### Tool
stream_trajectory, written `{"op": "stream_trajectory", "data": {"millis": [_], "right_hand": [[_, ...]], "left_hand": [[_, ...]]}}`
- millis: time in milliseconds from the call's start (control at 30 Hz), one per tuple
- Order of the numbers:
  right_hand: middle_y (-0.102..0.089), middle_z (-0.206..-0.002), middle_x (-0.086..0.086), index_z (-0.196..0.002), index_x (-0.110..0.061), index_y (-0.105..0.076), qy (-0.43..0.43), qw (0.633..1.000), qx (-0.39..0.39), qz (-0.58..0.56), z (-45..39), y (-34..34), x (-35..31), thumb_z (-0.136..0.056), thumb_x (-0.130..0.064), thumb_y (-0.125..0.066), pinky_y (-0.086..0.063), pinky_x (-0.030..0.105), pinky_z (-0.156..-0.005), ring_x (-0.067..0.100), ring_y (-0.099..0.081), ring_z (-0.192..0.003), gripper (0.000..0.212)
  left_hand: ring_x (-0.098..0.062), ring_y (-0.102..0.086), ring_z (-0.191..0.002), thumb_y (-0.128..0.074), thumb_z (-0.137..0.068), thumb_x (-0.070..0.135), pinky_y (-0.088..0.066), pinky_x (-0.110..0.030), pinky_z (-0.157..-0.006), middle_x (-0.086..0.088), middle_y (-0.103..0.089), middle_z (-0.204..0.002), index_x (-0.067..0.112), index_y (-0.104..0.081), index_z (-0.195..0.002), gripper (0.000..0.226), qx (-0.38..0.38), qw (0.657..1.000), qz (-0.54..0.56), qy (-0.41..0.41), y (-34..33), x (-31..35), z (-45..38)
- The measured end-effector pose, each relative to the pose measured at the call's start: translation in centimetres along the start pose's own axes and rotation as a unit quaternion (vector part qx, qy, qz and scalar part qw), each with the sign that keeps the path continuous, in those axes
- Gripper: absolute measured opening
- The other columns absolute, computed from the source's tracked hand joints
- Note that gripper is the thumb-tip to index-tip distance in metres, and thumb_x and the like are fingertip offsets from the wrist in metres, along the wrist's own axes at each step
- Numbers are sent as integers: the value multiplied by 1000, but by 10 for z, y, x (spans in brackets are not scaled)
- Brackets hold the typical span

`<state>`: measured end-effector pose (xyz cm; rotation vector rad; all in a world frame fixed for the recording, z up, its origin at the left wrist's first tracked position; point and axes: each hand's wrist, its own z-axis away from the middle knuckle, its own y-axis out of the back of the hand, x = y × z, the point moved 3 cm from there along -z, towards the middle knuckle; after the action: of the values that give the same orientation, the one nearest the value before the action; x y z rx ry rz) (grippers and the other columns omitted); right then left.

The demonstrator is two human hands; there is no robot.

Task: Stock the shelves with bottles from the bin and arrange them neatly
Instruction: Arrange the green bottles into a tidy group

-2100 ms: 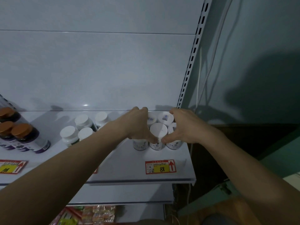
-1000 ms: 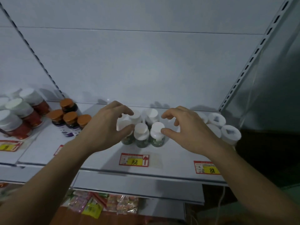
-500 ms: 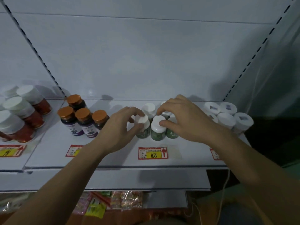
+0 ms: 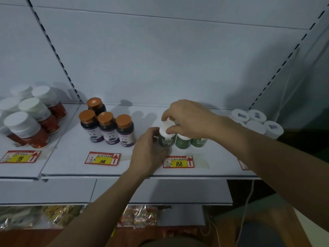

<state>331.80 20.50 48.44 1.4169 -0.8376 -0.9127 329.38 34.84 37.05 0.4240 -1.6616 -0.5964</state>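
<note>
A row of green bottles with white caps stands on the white shelf, above the 168 price tag. My right hand comes from above and grips the white cap of the leftmost green bottle. My left hand cups that same bottle's lower left side. Two more green bottles stand right beside it, partly hidden under my right hand. The bin is not in view.
Several dark bottles with copper caps stand left of my hands, red bottles with white caps further left. White-capped bottles cluster at the shelf's right end. A lower shelf holds snack packets. A white cable hangs at right.
Both hands left the white bottles at the right end, moved left to the green bottles, and closed around them. My right hand now pinches the leftmost cap and my left hand presses its side.
</note>
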Motion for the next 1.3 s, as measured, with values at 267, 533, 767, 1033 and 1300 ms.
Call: {"op": "stream_trajectory", "data": {"millis": [267,533,767,1033,1300], "right_hand": [[-60,-107,-9,-123,-31,-63,-6,997,47,-61,16,19,20,-90,-46,-69,-45,34,-87,14,-55,-99,36],[-63,-105,-7,-127,-36,-65,15,998,-52,-13,30,4,39,-89,-37,-73,-45,41,-89,14,-47,-99,39],[-59,-97,-11,-122,-29,-65,6,997,-26,72,26,3,36,-90,-59,-64,-33,33,-77,15,-46,-95,45],[-66,-115,-7,-131,-38,-58,12,998,-33,49,30,-5,38,-90,-43,-70,-31,34,-80,17,-50,-108,43],[-66,-110,-7,-130,-28,-60,-8,998,31,-52,48,13,57,-91,-47,-67,-47,40,-88,15,-55,-97,43]], "left_hand": [[-16,-61,-98,-78,-81,43,-55,-37,-81,1,-68,-114,22,-56,-126,55,33,998,-33,-34,-1,-2,1],[-17,-60,-103,-80,-80,39,-52,-33,-84,0,-66,-119,20,-55,-129,58,20,998,-50,-38,-1,-2,3],[-17,-62,-105,-78,-83,38,-50,-30,-85,1,-66,-123,21,-53,-131,56,24,999,-35,-26,-1,-2,4],[-19,-62,-107,-77,-84,37,-50,-31,-85,1,-66,-125,20,-53,-131,56,17,999,-36,-33,-1,-2,5],[-18,-60,-103,-78,-83,38,-49,-31,-82,0,-67,-121,20,-54,-132,57,21,998,-50,-42,-2,-3,3]]}}
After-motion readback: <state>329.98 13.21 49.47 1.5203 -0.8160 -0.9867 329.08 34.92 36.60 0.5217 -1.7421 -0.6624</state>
